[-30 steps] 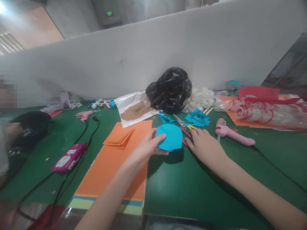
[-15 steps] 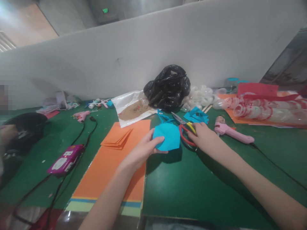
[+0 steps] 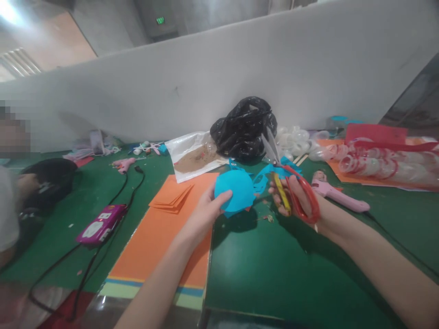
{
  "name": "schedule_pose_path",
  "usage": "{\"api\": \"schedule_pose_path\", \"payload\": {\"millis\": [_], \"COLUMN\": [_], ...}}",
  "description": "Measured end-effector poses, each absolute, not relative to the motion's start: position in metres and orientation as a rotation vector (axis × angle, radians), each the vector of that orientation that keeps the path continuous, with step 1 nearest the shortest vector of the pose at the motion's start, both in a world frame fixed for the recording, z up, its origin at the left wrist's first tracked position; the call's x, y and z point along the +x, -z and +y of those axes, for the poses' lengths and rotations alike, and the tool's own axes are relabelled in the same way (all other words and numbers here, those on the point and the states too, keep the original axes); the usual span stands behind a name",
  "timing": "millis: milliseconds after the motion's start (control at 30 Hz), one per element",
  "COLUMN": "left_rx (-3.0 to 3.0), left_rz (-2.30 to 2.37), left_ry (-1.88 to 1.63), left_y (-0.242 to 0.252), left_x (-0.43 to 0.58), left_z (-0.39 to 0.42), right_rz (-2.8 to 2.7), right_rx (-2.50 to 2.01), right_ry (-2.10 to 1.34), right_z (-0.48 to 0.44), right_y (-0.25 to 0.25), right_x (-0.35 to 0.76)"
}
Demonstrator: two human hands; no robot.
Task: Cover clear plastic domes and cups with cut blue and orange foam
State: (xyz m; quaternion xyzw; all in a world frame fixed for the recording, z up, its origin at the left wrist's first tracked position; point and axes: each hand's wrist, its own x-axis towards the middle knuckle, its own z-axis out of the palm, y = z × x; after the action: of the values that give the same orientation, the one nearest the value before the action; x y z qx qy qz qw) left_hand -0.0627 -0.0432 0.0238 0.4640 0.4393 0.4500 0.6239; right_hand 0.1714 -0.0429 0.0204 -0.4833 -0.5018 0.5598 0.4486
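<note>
My left hand (image 3: 213, 206) is closed on a blue piece of paper (image 3: 236, 188), its thumb lying across the front. The paper has a mostly rounded outline, with an angular bit showing at its lower edge. In my right hand (image 3: 279, 196) are scissors (image 3: 302, 198) with red and yellow handles, their blades spread and pointing up and away. Blue paper scraps (image 3: 261, 180) lie on the table between the paper and the scissors. Beside my left forearm, a stack of cut orange sheets (image 3: 173, 195) rests on larger orange paper (image 3: 147, 242).
A black plastic bag (image 3: 243, 128) and a white sheet with brown powder (image 3: 200, 159) stand at the back. Pink glue guns (image 3: 343, 194) lie right and left; a purple power box (image 3: 103, 224) has trailing cords. Plastic bottles (image 3: 384, 162) sit far right. Another person (image 3: 8, 201) is at left.
My right hand has lifted the scissors off the table and turned them, blades now upright. The blue paper has tilted, showing a rounder outline. The view has shifted slightly.
</note>
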Motion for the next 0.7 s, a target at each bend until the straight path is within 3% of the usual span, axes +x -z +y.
{"api": "schedule_pose_path", "payload": {"millis": [333,433,600,700], "left_rx": [0.999,1.004,1.027,1.021], "left_rz": [0.966,0.984,0.977,0.97], "left_ry": [-1.186,-1.196,-1.194,-1.177], "left_y": [-0.017,-0.016,-0.016,-0.017], "left_x": [-0.064,-0.064,-0.063,-0.062], "left_z": [-0.038,-0.037,-0.039,-0.04], "right_rz": [-1.26,-1.468,-1.671,-1.713], "right_rx": [-1.339,-1.521,-1.631,-1.554], "right_ry": [-1.548,-1.233,-0.346,-0.173], "right_z": [-0.051,-0.051,-0.049,-0.048], "right_y": [-0.02,-0.008,0.008,0.005], "right_x": [0.164,0.17,0.174,0.175]}}
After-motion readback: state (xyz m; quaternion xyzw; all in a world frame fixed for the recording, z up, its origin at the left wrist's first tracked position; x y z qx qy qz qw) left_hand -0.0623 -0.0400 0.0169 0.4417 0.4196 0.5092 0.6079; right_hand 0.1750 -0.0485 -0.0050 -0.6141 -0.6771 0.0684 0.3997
